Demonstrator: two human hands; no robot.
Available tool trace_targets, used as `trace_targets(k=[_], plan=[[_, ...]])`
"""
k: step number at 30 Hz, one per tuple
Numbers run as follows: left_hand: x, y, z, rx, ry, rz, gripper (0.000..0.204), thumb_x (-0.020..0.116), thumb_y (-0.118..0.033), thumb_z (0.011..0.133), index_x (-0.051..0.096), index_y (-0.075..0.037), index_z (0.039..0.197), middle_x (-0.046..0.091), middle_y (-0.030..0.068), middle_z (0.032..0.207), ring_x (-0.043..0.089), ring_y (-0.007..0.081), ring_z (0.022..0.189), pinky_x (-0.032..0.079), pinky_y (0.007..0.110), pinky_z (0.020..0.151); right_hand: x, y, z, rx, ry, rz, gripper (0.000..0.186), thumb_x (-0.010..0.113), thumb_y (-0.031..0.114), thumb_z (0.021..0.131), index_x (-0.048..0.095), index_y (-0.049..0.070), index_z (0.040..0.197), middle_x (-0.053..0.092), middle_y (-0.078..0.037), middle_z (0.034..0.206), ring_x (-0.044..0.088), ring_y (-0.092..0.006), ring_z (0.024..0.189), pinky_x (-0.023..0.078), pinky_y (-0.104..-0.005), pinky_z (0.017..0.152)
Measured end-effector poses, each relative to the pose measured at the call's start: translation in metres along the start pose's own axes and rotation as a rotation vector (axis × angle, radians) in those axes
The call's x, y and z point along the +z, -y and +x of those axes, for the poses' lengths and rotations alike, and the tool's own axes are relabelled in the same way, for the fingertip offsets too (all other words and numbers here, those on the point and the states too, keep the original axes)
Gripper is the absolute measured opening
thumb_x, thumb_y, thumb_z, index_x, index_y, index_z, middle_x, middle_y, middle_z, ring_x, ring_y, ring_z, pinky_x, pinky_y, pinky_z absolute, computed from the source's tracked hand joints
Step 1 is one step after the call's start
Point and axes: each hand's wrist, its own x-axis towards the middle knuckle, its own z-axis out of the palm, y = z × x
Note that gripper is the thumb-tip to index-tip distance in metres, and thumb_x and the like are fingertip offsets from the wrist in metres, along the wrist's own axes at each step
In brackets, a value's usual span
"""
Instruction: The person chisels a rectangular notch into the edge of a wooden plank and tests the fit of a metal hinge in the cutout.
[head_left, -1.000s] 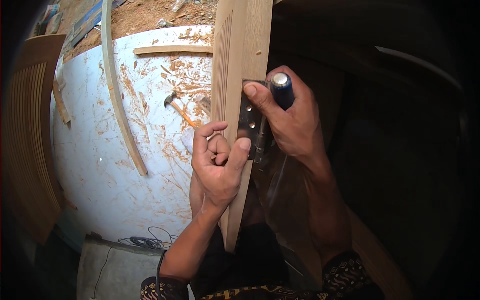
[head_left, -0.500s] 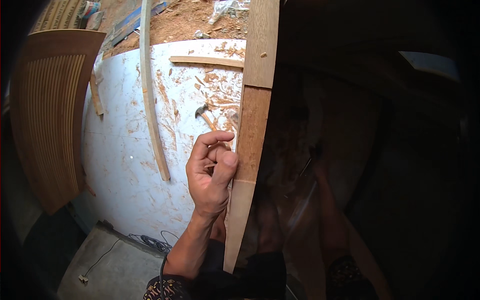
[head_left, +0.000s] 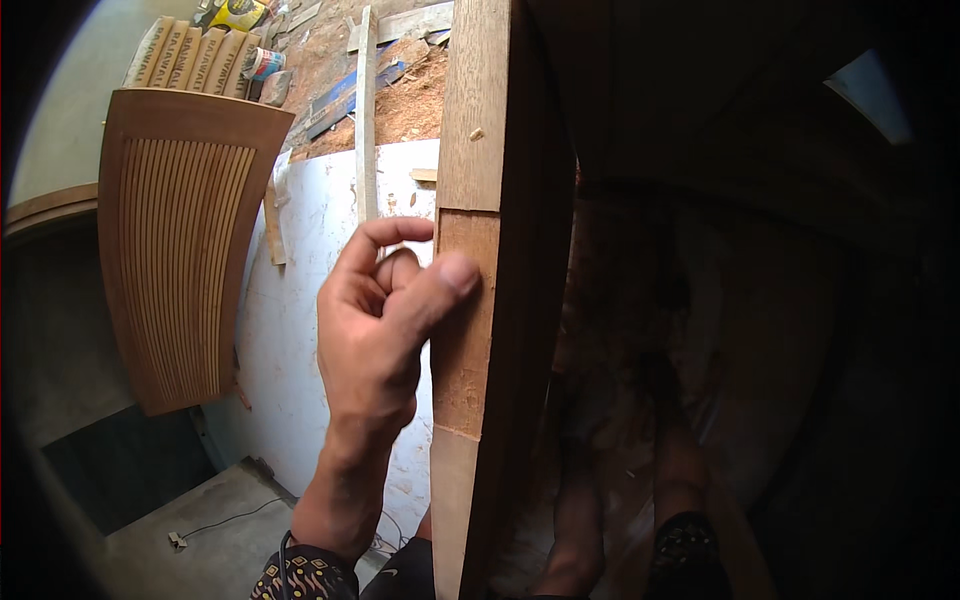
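A thick wooden panel [head_left: 465,120] stands on edge in front of me, its narrow side toward me. Cut into that side is a shallow reddish-brown recess [head_left: 462,380]. My left hand [head_left: 365,320] is at the panel's left corner, index finger bent against it and thumb laid over the recess; the other fingers curl inward. The thumb is slightly blurred. Deep shadow lies right of the panel. There my right forearm [head_left: 682,460] reaches forward, and my right hand [head_left: 660,375] is too dark to show its fingers or anything in them.
A brown slatted wooden panel [head_left: 180,270] stands at the left, with several brown sacks [head_left: 200,60] beyond it. A white sheet [head_left: 290,350] covers the floor, crossed by a long wooden strip [head_left: 366,120]. Sawdust [head_left: 415,100] lies farther off; a cable [head_left: 230,518] runs across the concrete.
My view has shifted, bringing the slatted panel and sacks further in. My left hand has moved up along the wooden panel, and its thumb now lies over the recess. The hammer no longer shows.
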Motion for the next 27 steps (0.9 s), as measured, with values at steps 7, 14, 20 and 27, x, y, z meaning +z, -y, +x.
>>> trace_targets(k=[7, 14, 20, 27], plan=[[-0.009, -0.032, 0.021, 0.072, -0.001, -0.052, 0.036, 0.053, -0.044, 0.111, 0.060, -0.009, 0.115, 0.033, -0.0081, 0.069, 0.028, 0.0041, 0.057, 0.022, 0.024, 0.053, -0.026, 0.011, -0.022, 0.064, -0.181, 0.082, 0.052, 0.049, 0.039, 0.104, 0.060, 0.003, 0.140, 0.061, -0.028, 0.137, 0.057, -0.0401, 0.132, 0.049, -0.0549, 0.107], [-0.145, -0.095, -0.027, -0.185, 0.161, 0.661, 0.038, 0.040, -0.045, 0.114, 0.056, -0.013, 0.102, 0.034, -0.0070, 0.066, 0.031, 0.0053, 0.055, 0.026, 0.025, 0.049, -0.109, 0.042, -0.115, -0.090, -0.422, 0.136, 0.036, 0.063, 0.031, 0.101, 0.067, 0.001, 0.121, 0.069, -0.021, 0.118, 0.066, -0.0395, 0.111, 0.053, -0.0500, 0.095], [-0.307, -0.148, -0.120, -0.471, -0.378, 0.580, 0.021, 0.042, -0.028, 0.108, 0.055, -0.013, 0.104, 0.030, -0.0069, 0.063, 0.029, 0.0063, 0.052, 0.032, 0.027, 0.048, -0.217, 0.071, -0.275, -0.250, -0.746, 0.762, 0.029, 0.061, 0.028, 0.107, 0.069, 0.000, 0.112, 0.068, -0.011, 0.104, 0.066, -0.0221, 0.095, 0.055, -0.0365, 0.082], [-0.181, -0.057, -0.189, -0.575, 0.259, 0.453, 0.009, 0.067, -0.010, 0.098, 0.070, -0.002, 0.101, 0.053, -0.0071, 0.071, 0.042, 0.0022, 0.061, 0.033, 0.022, 0.053, -0.293, 0.186, -0.456, -0.376, -0.439, 2.030, 0.039, 0.063, 0.035, 0.106, 0.064, 0.001, 0.124, 0.068, -0.015, 0.114, 0.070, -0.0246, 0.090, 0.058, -0.0386, 0.074]])
